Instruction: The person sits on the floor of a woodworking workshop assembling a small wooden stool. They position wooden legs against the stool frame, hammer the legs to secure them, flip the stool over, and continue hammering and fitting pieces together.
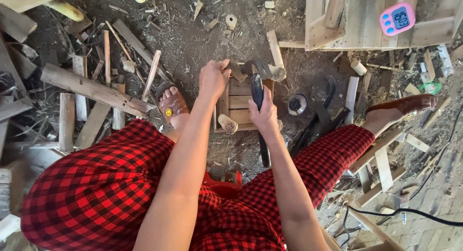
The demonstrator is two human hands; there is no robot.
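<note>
I look down past my red-and-black checked trousers at a small wooden crate (239, 102) on the dirt floor between my feet. My left hand (213, 78) grips the crate's far left corner, next to a small wood piece. My right hand (265, 115) is closed around the black handle of a hammer (257, 89). Its metal claw head rests over the crate's far edge. A short round wooden peg (227, 123) lies at the crate's near left corner.
Wood offcuts and slats litter the ground at left (91, 89). A pale wooden pallet (361, 19) with a pink digital timer (397, 18) lies top right. A small round tin (297, 104), black straps (322, 117) and a black cable (410, 212) are at right.
</note>
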